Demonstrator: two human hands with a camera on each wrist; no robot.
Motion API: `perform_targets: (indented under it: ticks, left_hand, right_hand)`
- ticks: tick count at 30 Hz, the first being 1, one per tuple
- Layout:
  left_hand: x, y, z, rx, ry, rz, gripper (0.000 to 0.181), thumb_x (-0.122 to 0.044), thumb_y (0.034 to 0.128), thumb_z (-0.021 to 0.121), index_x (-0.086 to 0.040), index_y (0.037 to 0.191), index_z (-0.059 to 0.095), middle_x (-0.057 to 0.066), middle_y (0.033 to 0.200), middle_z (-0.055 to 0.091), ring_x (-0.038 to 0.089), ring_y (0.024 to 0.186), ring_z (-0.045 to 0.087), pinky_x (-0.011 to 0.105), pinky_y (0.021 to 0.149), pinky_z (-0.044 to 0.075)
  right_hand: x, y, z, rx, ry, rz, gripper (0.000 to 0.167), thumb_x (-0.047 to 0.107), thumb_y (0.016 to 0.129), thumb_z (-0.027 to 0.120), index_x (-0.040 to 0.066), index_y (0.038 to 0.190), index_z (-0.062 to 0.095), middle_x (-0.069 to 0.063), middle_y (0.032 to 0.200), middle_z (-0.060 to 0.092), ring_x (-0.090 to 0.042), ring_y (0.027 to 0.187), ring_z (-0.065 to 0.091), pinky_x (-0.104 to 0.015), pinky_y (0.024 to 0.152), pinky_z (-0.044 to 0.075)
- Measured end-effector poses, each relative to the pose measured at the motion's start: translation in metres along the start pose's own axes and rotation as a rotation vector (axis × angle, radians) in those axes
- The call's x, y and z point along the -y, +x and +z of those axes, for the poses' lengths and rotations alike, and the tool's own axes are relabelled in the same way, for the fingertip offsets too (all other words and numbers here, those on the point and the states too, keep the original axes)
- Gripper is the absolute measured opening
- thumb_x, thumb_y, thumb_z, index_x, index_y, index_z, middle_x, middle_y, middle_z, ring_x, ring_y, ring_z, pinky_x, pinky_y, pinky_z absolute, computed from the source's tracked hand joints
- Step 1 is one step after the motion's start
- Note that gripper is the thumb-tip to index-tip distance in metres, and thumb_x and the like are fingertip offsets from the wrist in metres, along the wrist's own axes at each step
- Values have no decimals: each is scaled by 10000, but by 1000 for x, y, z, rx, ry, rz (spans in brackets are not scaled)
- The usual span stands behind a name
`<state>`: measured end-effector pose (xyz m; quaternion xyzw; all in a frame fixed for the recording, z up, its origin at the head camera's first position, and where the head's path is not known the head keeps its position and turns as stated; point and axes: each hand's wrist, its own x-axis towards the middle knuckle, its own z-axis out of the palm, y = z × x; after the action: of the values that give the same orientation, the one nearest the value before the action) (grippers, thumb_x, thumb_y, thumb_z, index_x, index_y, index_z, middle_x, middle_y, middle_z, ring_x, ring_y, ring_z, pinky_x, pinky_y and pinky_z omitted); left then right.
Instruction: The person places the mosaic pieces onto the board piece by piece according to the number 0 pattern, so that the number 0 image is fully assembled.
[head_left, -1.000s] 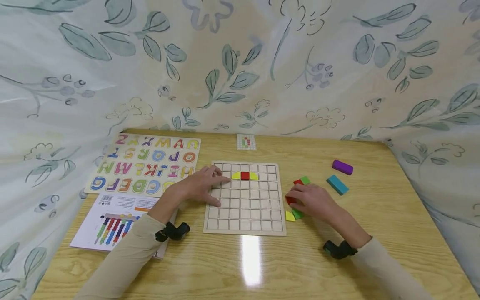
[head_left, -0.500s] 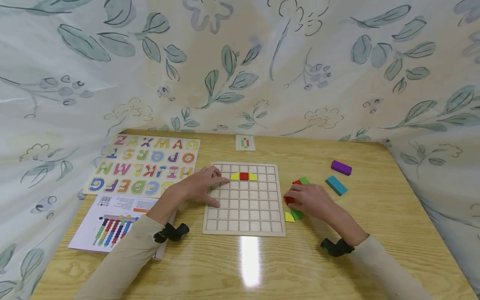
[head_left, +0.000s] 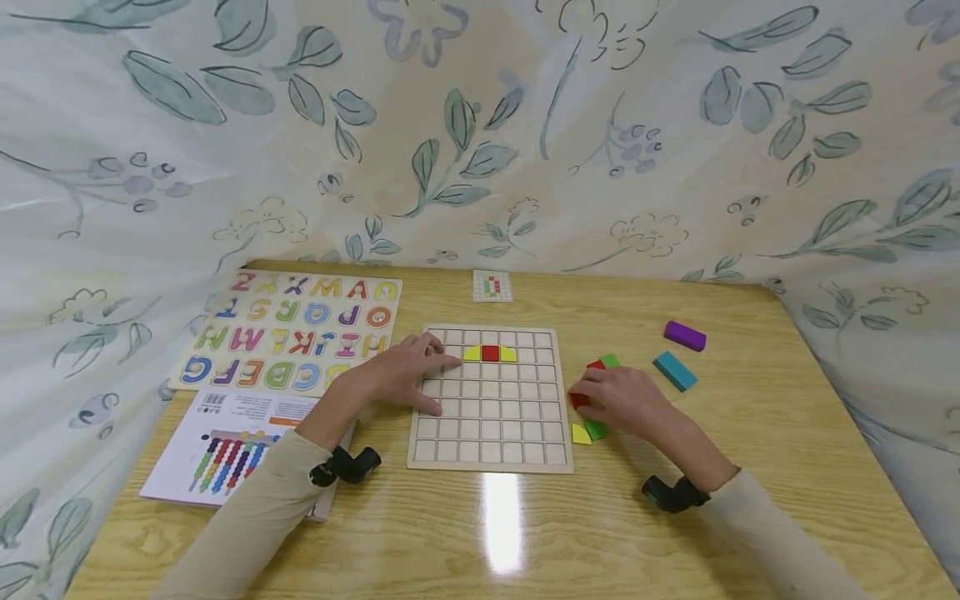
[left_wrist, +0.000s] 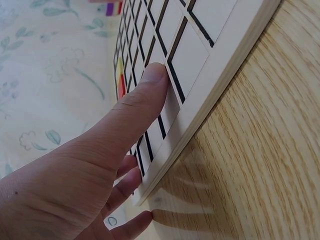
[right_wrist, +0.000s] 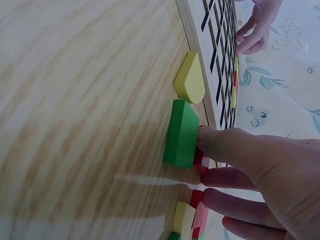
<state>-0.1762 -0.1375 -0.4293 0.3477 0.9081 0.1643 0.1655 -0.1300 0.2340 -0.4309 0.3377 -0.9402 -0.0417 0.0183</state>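
Observation:
The left hand [head_left: 397, 367] rests on the left edge of the gridded wooden board [head_left: 565, 457], thumb and fingers spread; in the left wrist view its thumb [left_wrist: 152, 75] lies on the grid squares. Two yellow pieces flank a red square [head_left: 490, 353] in an upper row of the board. Right of the board, the right hand [head_left: 622, 400] pinches a red block [head_left: 578, 400] between thumb and index finger. In the right wrist view that red block [right_wrist: 201, 161] is partly hidden, beside a green block [right_wrist: 182, 134] and a yellow piece [right_wrist: 190, 80]. More red, green and yellow blocks lie by the fingers.
A blue block [head_left: 675, 371] and a purple block [head_left: 685, 336] lie to the right. Behind the board is a small pattern card [head_left: 492, 286]. An alphabet board [head_left: 300, 312] and a printed box or booklet [head_left: 180, 467] lie at the left.

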Motion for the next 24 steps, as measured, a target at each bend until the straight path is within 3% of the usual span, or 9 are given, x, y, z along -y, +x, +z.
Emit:
perform_targets:
  ticks: [24]
  left_hand:
    - [-2, -1, -1, 5, -10, 16, 743, -454, 800, 762, -231, 1447, 471, 92, 1360, 421, 261, 1191, 406, 459, 974, 427]
  right_hand:
    - [5, 0, 0, -5, -52, -13, 308, 362, 807, 770, 206, 1069, 730, 7, 916, 683, -113, 650, 527, -229, 582, 459]
